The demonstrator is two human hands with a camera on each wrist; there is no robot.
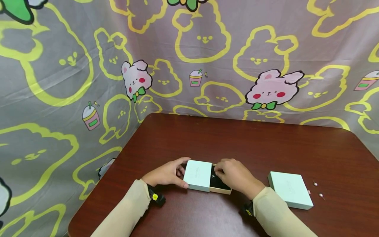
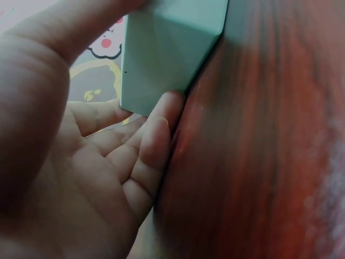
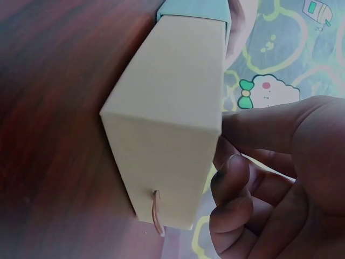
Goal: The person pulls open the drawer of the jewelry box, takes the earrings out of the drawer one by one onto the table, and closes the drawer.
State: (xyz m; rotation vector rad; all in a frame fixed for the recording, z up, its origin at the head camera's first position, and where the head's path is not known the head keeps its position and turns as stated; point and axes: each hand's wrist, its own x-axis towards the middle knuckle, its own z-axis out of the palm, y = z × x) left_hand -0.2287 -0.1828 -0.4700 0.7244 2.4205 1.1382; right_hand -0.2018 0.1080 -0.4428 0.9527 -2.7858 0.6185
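Note:
A mint-green jewelry box [image 1: 197, 174] lies flat on the table, its cream drawer [image 1: 220, 190] slid partly out to the right. Inside the drawer, a black insert [image 1: 218, 183] bears a small silver star-shaped piece [image 1: 213, 176]. My left hand [image 1: 167, 172] holds the sleeve's left end between thumb and fingers; the left wrist view shows fingertips against the green box end [image 2: 167, 59]. Over the drawer is my right hand [image 1: 237, 174], fingers bent down into it. In the right wrist view the drawer's wall [image 3: 167, 70] hides those fingertips, so anything between them is unseen.
Right of my right forearm rests a second mint-green box [image 1: 290, 189], closed. Beside it lie two small pearl-headed pieces, one pearl pin [image 1: 315, 184] farther back than the other pearl pin [image 1: 321, 195]. A patterned curtain [image 1: 219, 65] stands behind the brown table [image 1: 237, 141].

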